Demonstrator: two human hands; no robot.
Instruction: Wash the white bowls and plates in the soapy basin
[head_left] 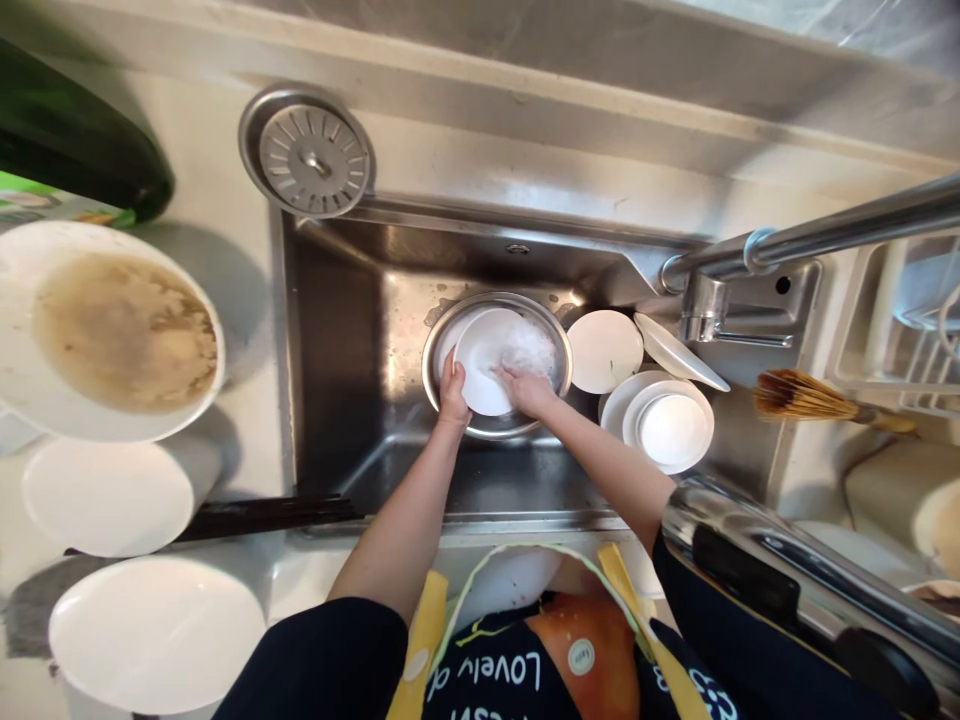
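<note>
Well | left hand (454,392): gripping edge of white plate (484,345) | right hand (527,392): pressed on plate's face | plate: tilted inside steel basin (496,297) of suds, in stainless sink (330,340) | white dishes (664,425) stacked just beside basin

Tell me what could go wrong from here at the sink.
The plate held between the left hand and right hand looks wet and may slip, striking the steel bowl beneath it. The tilted plate could slide onto the stacked plates, and the right forearm passes close enough to perhaps knock them.
</note>
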